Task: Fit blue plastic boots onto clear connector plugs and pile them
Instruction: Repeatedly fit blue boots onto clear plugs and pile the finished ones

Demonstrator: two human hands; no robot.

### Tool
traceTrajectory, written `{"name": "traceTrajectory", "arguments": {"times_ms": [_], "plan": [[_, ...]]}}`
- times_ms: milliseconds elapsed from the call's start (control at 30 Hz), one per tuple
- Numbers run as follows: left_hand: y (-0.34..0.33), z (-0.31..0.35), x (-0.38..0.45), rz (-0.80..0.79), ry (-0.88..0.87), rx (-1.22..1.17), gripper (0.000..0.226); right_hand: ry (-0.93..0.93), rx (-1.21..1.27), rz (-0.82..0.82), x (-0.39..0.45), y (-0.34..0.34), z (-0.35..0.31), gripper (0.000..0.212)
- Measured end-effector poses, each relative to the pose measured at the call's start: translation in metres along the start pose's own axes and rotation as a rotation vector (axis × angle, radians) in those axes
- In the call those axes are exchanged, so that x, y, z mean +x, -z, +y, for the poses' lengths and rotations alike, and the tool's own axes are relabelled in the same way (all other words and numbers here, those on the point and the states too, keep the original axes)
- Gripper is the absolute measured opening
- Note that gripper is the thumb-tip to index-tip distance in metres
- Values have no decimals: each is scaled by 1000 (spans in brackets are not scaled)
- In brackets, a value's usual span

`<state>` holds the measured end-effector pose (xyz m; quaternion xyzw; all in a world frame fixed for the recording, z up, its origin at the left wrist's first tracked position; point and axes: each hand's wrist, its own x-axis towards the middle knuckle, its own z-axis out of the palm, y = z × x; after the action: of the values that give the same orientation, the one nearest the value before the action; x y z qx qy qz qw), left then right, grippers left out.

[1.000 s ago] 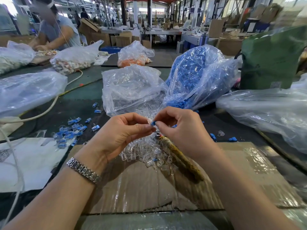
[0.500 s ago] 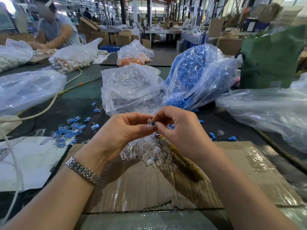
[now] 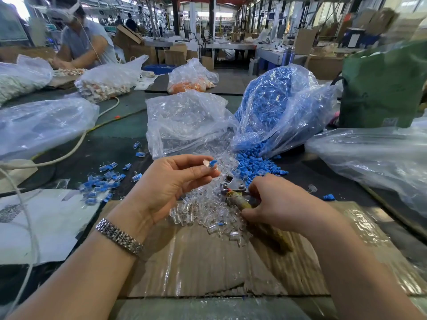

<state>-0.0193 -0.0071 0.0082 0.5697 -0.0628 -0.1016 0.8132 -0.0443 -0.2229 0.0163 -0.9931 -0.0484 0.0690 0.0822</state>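
The left hand pinches a fitted plug between thumb and fingertips, its blue boot pointing up and to the right, held in the air just above the loose heap of clear plugs. The finished pile lies on the desk well to the left of that heap, so the left hand is the nearer one, and I judge the coming move to be a carry leftward and down to drop the piece there. The long axis of the plug runs slantwise, from the fingers up toward the bags.

The right hand curls round a tape-wrapped tool whose metal head rests just right of the heap; how the grip closes underneath is hidden.

Behind the heap, a clear bag holds more clear plugs and spills them toward it. Right of that, a blue bag is full of boots, with loose boots poured out at its mouth. The heap sits on cardboard.
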Motion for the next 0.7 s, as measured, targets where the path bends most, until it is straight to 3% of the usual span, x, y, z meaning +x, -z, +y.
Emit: {"name": "traceTrajectory", "arguments": {"times_ms": [133,400,533,700], "plan": [[2,0,1,48,-22,0,33,5,16,34,0,3,-2,30],[6,1,3,57,-53,-12,23,61,371,95,-2,17,9,10],[3,1,3,25,-70,7,24,101,744,-61,-7,20,0,17],[-2,-2,3,7,-113,57,24,172,760,-115,-9,16,-6,25]]}}
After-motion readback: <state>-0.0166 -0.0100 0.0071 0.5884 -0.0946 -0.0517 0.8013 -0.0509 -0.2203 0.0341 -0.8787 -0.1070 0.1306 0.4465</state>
